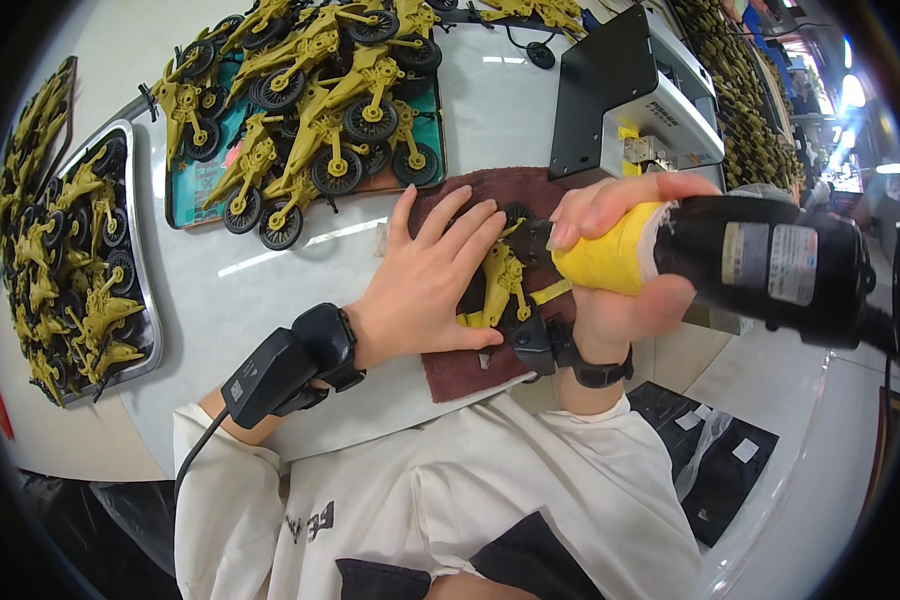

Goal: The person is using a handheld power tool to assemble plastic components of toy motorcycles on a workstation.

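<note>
My right hand [610, 208] is wrapped round an electric screwdriver [745, 255] with a black body and a yellow-taped front. Its front end points left at a small olive-yellow toy motorcycle [500, 287], which lies on a folded maroon cloth [455, 375]. The tool's tip is too dark to make out. My left hand [425, 262] lies palm down over the toy's left side, fingers stretched and apart, hiding part of it. The thumb reaches along the toy's near edge.
A teal tray [183, 213] heaped with toy motorcycles [300, 120] stands behind my left hand. A metal tray [153, 340] at far left holds more. A black-and-white machine [625, 110] stands back right. Black straps and boxes sit on both wrists, with a cable [192, 455] at the left.
</note>
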